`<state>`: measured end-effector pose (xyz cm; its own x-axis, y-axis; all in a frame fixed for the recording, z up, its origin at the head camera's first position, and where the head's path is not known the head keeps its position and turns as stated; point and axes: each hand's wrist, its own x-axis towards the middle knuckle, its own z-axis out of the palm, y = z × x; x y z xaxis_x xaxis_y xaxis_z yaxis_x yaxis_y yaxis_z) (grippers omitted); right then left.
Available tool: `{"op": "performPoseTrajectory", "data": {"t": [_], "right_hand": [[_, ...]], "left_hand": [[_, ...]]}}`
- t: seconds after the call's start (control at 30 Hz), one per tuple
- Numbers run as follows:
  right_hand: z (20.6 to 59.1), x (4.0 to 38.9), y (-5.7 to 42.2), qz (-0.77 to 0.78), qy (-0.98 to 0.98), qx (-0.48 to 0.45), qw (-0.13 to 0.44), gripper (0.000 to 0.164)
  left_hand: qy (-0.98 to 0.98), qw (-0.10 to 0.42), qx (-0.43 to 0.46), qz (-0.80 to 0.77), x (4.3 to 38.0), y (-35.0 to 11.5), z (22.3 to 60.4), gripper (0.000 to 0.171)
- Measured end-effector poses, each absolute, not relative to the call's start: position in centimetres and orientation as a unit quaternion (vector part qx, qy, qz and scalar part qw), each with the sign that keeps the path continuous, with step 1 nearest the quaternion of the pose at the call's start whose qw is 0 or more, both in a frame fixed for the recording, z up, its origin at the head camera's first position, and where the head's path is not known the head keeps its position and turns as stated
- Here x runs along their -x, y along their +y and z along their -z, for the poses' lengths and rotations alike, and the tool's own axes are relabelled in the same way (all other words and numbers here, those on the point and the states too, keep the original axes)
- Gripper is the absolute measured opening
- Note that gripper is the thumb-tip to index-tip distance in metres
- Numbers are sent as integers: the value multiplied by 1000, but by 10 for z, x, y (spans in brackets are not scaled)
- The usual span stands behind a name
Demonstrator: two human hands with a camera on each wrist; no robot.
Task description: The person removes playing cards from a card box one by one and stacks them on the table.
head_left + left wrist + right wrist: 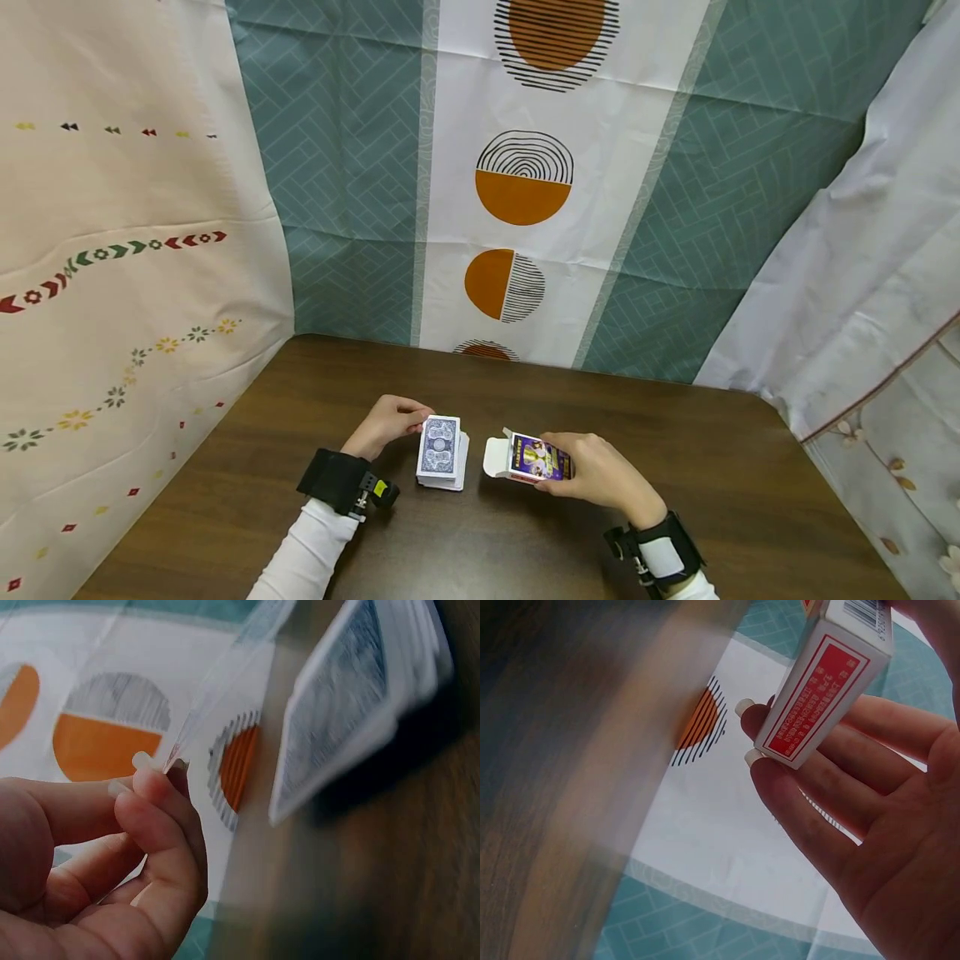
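My left hand (381, 427) pinches one playing card by its corner between thumb and fingertips. In the left wrist view that card (225, 684) shows nearly edge-on, raised from the stack of playing cards (337, 705) beside it. Blue patterned backs face up on the stack, whose lower cards (463, 460) stick out unevenly to the right in the head view. To the right, my right hand (603, 475) grips a purple card box (538, 457) between thumb and fingers. Its white flap (495, 457) hangs open toward the cards. The right wrist view shows the box's red-and-white side (817, 701) and barcode end.
The cards lie on a dark brown wooden table (480, 550). Behind its far edge hangs a teal and white curtain (352, 208) with orange circles. Cream patterned cloth (135, 250) borders the left side, and pale cloth (840, 275) hangs at the right.
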<state>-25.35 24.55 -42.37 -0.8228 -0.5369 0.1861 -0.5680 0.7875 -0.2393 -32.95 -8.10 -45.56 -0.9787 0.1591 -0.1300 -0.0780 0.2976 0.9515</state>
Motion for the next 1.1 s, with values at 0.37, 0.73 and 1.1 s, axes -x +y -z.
{"op": "performPoseTrajectory", "data": {"t": [0.37, 0.73, 1.1], "right_hand": [[426, 256, 244, -141, -943, -297, 49, 61], [429, 256, 243, -142, -945, -290, 45, 61], [432, 256, 244, -142, -946, -288, 41, 62]], "left_hand": [[789, 89, 9, -608, 336, -86, 480, 19], [834, 34, 27, -550, 336, -82, 484, 11], [847, 44, 22, -529, 337, -81, 481, 10]]}}
